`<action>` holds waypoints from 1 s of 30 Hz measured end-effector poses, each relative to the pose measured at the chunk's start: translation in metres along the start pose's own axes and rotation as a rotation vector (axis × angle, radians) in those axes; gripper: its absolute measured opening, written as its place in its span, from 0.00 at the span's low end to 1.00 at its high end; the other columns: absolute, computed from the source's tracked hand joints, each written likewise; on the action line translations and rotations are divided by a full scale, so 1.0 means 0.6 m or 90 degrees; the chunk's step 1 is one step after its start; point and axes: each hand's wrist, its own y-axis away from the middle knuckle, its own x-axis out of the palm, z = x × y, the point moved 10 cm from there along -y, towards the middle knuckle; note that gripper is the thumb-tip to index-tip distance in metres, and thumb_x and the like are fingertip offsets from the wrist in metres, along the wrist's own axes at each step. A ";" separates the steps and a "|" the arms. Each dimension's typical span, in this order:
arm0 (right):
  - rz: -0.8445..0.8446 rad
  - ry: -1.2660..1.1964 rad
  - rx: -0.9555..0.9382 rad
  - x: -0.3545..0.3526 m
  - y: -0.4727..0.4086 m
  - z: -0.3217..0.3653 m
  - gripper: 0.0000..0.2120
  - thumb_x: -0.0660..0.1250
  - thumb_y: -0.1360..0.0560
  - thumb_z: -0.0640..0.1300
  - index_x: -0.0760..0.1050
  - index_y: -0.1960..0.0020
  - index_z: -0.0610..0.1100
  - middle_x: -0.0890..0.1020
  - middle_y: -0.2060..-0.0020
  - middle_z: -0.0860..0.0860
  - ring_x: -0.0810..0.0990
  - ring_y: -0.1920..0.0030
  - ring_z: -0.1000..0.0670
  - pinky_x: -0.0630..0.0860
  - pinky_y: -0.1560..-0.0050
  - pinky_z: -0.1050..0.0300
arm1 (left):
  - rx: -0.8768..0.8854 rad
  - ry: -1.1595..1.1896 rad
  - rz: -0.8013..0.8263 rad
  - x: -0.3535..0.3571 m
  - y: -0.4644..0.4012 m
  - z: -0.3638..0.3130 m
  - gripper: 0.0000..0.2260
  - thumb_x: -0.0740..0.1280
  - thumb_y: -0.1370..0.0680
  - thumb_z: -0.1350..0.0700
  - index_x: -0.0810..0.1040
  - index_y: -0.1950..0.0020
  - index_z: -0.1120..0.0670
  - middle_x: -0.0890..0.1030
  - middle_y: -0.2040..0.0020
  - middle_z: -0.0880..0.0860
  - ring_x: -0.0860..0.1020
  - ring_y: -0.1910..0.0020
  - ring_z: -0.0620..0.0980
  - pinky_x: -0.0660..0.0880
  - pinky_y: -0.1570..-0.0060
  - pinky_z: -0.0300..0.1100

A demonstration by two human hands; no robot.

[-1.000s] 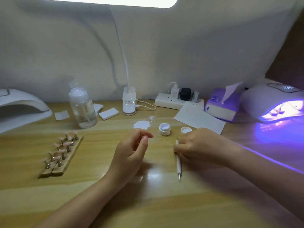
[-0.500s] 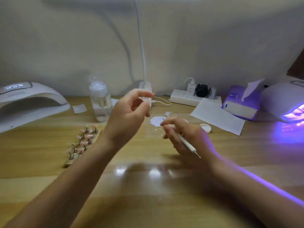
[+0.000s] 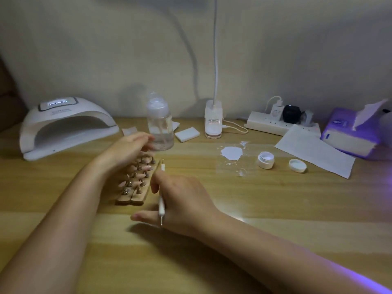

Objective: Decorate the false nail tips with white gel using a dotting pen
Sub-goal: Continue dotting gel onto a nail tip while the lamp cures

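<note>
A wooden holder (image 3: pixel 132 200) carries several pink false nail tips (image 3: pixel 146 167) on small metal stands, left of centre on the desk. My left hand (image 3: pixel 125 150) hovers over the holder's far end, fingers loosely curled, blurred, with nothing visibly in it. My right hand (image 3: pixel 182 200) grips a white dotting pen (image 3: pixel 161 203) just right of the holder, one metal tip pointing away near the nail tips. A small open jar of white gel (image 3: pixel 265 159) and its lid (image 3: pixel 297 165) sit to the right, beside a white gel smear (image 3: pixel 231 153).
A white nail lamp (image 3: pixel 63 126) stands at the back left, a clear pump bottle (image 3: pixel 160 124) just behind my left hand. A desk lamp base (image 3: pixel 213 119), power strip (image 3: pixel 275 124), paper sheet (image 3: pixel 314 150) and purple tissue box (image 3: pixel 352 134) line the back right.
My view has swung left. My left hand dropped from mid-air to the nail holder. My right hand carried the pen from near the gel smear over beside the holder.
</note>
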 end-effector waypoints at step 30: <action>-0.048 0.130 0.084 -0.140 0.121 -0.146 0.14 0.75 0.33 0.50 0.71 0.60 0.44 0.78 0.70 0.50 0.68 0.70 0.53 0.63 0.67 0.60 | 0.058 -0.287 0.184 0.085 0.013 -0.057 0.10 0.65 0.25 0.56 0.77 0.46 0.45 0.78 0.58 0.41 0.75 0.59 0.37 0.67 0.65 0.30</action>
